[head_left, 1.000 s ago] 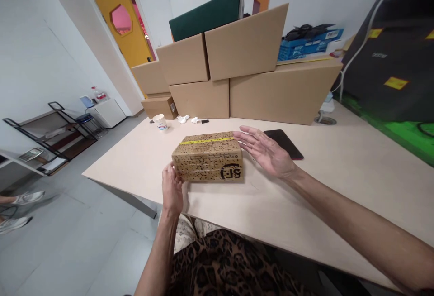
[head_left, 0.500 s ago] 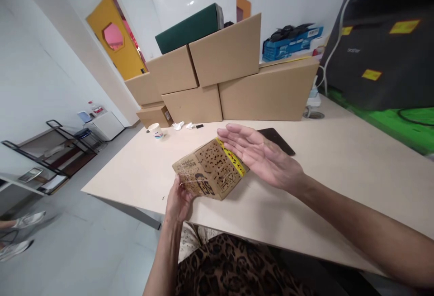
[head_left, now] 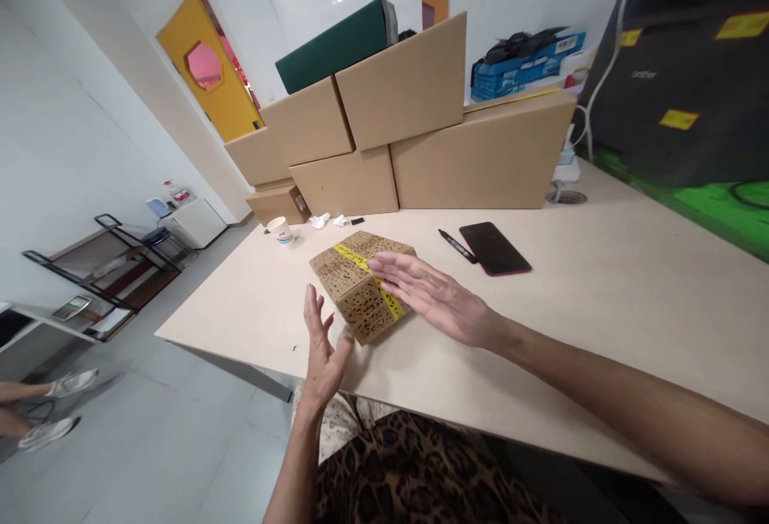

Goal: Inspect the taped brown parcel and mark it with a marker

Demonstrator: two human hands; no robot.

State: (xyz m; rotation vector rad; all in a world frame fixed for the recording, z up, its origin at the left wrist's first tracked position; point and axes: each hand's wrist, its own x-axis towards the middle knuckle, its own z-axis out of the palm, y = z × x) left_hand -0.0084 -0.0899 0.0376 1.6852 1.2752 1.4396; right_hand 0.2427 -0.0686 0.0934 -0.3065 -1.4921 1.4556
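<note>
A small cardboard box (head_left: 365, 314) with dark speckles lies on the table in front of me. Yellow tape runs over its top and down the side facing me. My right hand (head_left: 436, 300) is stretched out flat with its fingertips over the taped top edge; whether they press on it I cannot tell. Beside the box's left near corner is my left hand (head_left: 324, 352), fingers spread and thumb close to the lower edge. Neither hand grips the box. To the right lie a black marker (head_left: 457, 246) and a dark phone (head_left: 496, 248).
Large cardboard boxes (head_left: 474, 163) stand stacked along the back of the table (head_left: 577, 300), with a green box (head_left: 336, 45) on top. A paper cup (head_left: 279, 231) and crumpled tissues (head_left: 320, 221) sit at the back left. A person's shoes (head_left: 49, 432) show at the far left.
The box has turned over, so its taped face is now on top and the printed face is out of sight. My left hand has let go and spread. The marker has come into view.
</note>
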